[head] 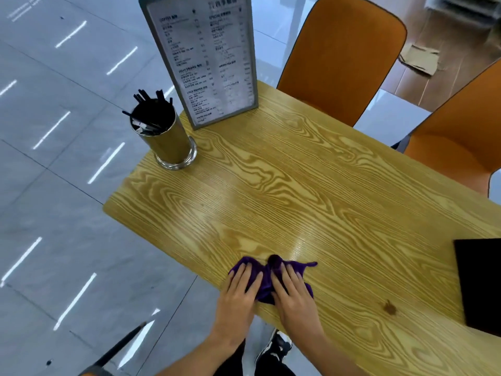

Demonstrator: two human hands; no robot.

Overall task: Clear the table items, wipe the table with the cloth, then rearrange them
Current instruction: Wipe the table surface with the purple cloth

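Observation:
A purple cloth lies bunched on the wooden table near its front edge. My left hand rests flat on the cloth's left part and my right hand presses flat on its right part, fingers spread. At the table's far left corner stands a metal cup of black straws. Behind it, an upright framed menu stand is on the table's far edge. A dark flat item lies at the right edge of the view.
Two orange chairs stand along the table's far side. Grey tiled floor is to the left. My shoe shows below the table edge. A small dark stain marks the wood to the right of my hands.

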